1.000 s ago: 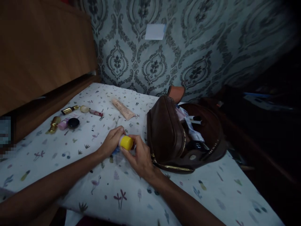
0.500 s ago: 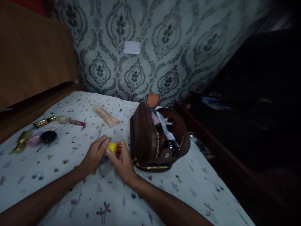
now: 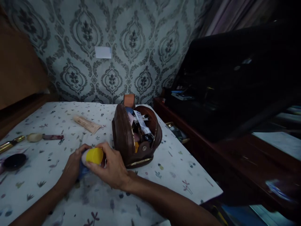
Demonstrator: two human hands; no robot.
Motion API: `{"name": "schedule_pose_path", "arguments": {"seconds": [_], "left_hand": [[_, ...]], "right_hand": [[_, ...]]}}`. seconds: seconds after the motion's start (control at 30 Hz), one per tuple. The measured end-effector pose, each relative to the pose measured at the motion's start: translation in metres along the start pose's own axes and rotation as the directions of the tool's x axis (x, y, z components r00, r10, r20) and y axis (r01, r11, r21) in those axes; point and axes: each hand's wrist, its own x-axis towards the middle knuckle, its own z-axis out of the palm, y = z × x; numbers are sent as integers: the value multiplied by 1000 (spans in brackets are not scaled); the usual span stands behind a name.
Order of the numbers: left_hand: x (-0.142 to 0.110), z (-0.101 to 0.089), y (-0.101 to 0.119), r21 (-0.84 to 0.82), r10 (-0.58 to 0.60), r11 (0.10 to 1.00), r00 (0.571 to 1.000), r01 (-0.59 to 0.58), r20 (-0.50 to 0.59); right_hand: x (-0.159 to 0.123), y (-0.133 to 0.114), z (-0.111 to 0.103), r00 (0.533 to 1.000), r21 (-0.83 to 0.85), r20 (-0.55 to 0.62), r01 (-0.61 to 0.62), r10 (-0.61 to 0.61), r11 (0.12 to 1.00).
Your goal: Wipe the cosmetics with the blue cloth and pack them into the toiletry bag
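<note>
Patterned cloth (image 3: 169, 185) spans the near side; on it, just right and far of the hands, stands the open brown bag (image 3: 122, 135), best left unbumped. The left hand (image 3: 72, 168) closes around the container (image 3: 84, 159), ideally steadying it; the right hand (image 3: 112, 166) pinches its yellow cap (image 3: 94, 155), pressure best kept even.

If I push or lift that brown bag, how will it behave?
The brown bag probably holds its shape, since it stands up rather than slumping. It may feel fairly heavy, being packed with items. Tilting could spill some, as it gapes open.
</note>
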Motion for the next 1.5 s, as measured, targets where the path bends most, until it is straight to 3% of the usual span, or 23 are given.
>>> {"name": "schedule_pose_path", "arguments": {"seconds": [0.17, 0.3, 0.43, 0.53, 0.67, 0.73, 0.87, 0.97, 1.07, 1.2, 1.5], "left_hand": [[-3, 5, 2, -23, -14, 1000, 997, 16, 71], [-4, 6, 13, -10, 45, 999, 998, -45, 41], [8, 7, 37, 47, 182, 982, 983, -182, 3], [23, 13, 61, 93, 348, 930, 932, -357, 99], [39, 26, 85, 180, 526, 790, 799, -586, 293], [41, 32, 90, 234, 559, 735, 764, -637, 323], [40, 39, 93, 245, 579, 727, 764, -642, 284], [37, 41, 92, 204, 586, 745, 769, -635, 255], [35, 43, 89, 169, 586, 760, 774, -628, 240], [35, 44, 84, 136, 566, 783, 787, -607, 246], [34, 44, 81, 108, 504, 833, 825, -542, 257]], "right_hand": [[-12, -6, -30, 954, -178, 146, 287, -263, 941], [-19, -7, -43, 913, -385, 297, 383, -280, 840], [-22, -9, -55, 907, -493, 305, 411, -290, 767], [-22, -13, -70, 918, -485, 219, 397, -331, 779], [-22, -18, -99, 921, -312, 26, 377, -389, 872], [-20, -18, -116, 938, -247, -79, 310, -338, 918], [-11, -13, -146, 957, -328, -213, 118, -196, 937], [0, -6, -159, 981, -518, -154, 23, -120, 855], [9, -5, -162, 997, -703, -71, -42, -11, 710], [19, -11, -160, 997, -835, 35, -6, 64, 550], [35, -7, -152, 984, -893, 128, 60, 124, 447]]}}
